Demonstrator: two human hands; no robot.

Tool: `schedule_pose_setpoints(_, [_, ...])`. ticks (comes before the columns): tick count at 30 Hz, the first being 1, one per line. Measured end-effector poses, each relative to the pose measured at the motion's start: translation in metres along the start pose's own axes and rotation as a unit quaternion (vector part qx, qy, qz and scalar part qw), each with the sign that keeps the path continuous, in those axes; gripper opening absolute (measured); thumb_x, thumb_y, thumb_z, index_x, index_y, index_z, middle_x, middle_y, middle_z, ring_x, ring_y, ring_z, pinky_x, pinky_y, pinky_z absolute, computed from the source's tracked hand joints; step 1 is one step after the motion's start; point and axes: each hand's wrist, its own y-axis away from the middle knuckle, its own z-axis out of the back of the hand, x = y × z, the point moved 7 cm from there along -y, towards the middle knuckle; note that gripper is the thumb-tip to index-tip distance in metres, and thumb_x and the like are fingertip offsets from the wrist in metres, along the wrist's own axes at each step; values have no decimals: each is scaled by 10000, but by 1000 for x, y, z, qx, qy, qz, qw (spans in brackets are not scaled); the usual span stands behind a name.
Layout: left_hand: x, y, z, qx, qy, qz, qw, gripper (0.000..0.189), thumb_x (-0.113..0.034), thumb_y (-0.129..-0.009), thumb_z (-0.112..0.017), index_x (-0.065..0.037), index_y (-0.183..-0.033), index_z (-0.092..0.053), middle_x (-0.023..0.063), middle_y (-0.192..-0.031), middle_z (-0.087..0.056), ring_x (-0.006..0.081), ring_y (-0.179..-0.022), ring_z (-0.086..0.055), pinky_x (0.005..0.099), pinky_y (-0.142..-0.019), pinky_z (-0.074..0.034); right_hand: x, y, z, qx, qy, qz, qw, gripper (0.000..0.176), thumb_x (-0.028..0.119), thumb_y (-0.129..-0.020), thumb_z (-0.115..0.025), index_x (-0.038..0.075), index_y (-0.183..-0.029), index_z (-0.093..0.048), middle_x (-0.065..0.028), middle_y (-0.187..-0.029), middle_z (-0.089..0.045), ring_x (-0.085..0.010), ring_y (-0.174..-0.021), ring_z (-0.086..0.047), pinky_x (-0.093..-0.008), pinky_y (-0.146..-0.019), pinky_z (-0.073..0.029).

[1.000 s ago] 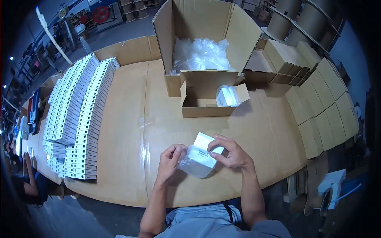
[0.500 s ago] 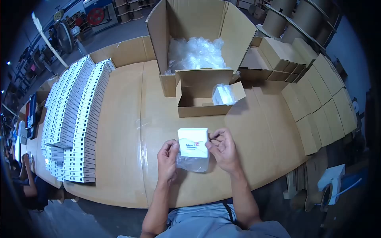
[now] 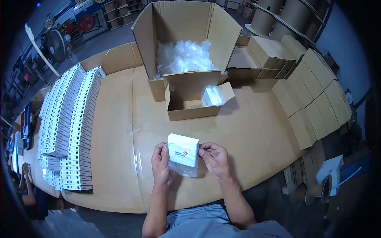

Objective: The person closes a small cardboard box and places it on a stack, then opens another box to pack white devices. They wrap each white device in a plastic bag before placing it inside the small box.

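Observation:
A small white box (image 3: 183, 150) with a red logo and print sits tilted inside a clear plastic bag (image 3: 186, 170), whose loose end hangs below it. My left hand (image 3: 162, 164) is closed on the left side of the bagged box. On the other side, my right hand (image 3: 215, 160) pinches the bag at the box's right edge. Beyond my hands stands an open cardboard carton (image 3: 194, 115), with one bagged white box (image 3: 213, 96) leaning at its right end.
Clear plastic bags (image 3: 186, 55) lie heaped in a large open cardboard box (image 3: 143, 43) behind the carton. Long stacks of white boxes (image 3: 81, 139) line the table's left side. Brown cartons (image 3: 317, 103) are stacked at the right. Another person's arm (image 3: 27, 178) shows far left.
The white box has tilted, and plastic now shows across its front. My hands stay at its two sides, the right fingers now drawn together at its edge. The whole view has shifted slightly.

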Motion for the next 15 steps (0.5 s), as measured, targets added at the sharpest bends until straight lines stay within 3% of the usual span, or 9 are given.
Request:
schedule_pose_setpoints(3, [-2, 2, 2, -8, -27, 4, 1000, 154, -194, -1060, -574, -61, -1135, -559, 30, -989, -685, 91, -877, -684, 264, -749, -594, 5, 3, -8, 19, 39, 14, 999, 182, 28, -995, -646, -46, -1158, -615, -65, -1084, -667, -109, -1007, -627, -254, -941, -496])
schedule_pose_setpoints(5, [1, 3, 8, 12, -33, 10, 999, 145, -183, -1058, -575, -61, -1136, -563, 57, -1045, -683, 131, -935, -689, 291, -790, -592, 19, 7, -19, 37, 74, 23, 996, 147, 27, -1011, -613, -47, -1137, -611, -94, -1140, -635, -128, -1077, -601, -270, -970, -477])
schedule_pose_setpoints(8, [-8, 6, 1, 67, -53, -26, 996, 107, -140, -1045, -584, -47, -1098, -577, 117, -1128, -672, 209, -1060, -667, 337, -898, -551, 49, 8, -34, 113, 74, 145, 980, 111, 26, -1026, -559, -38, -1107, -597, -136, -1214, -577, -171, -1188, -542, -308, -1024, -442])
schedule_pose_setpoints(9, [-13, 5, -5, 90, -60, -48, 993, 90, -121, -1039, -588, -40, -1079, -582, 140, -1155, -667, 238, -1108, -655, 354, -942, -530, 48, 4, -29, 115, 72, 136, 981, 83, 46, -1017, -563, -24, -1046, -597, -164, -1239, -551, -235, -1220, -528, -352, -1056, -422])
schedule_pose_setpoints(12, [-29, 1, -10, 171, -117, -110, 972, 87, -96, -1003, -630, -38, -1050, -586, 180, -1215, -649, 308, -1202, -615, 416, -1041, -483, 65, 2, -26, 176, 196, 193, 945, 42, 28, -983, -593, -11, -992, -602, -162, -1225, -556, -266, -1202, -549, -372, -1056, -419])
schedule_pose_setpoints(13, [-31, 2, -13, 170, -109, -98, 974, 89, -88, -985, -651, -33, -1031, -599, 178, -1187, -658, 307, -1166, -638, 421, -1019, -505, 61, 0, -25, 161, 230, 168, 945, 36, 37, -986, -580, 16, -957, -582, -132, -1157, -515, -311, -1256, -523, -432, -1064, -412])
schedule_pose_setpoints(15, [-30, 6, -7, 181, -117, -106, 971, 102, -112, -988, -654, -36, -1041, -609, 171, -1181, -650, 338, -1161, -639, 465, -1038, -488, 60, 2, -22, 155, 197, 159, 955, 48, 48, -992, -583, 21, -952, -579, -129, -1155, -512, -302, -1250, -521, -418, -1048, -418])
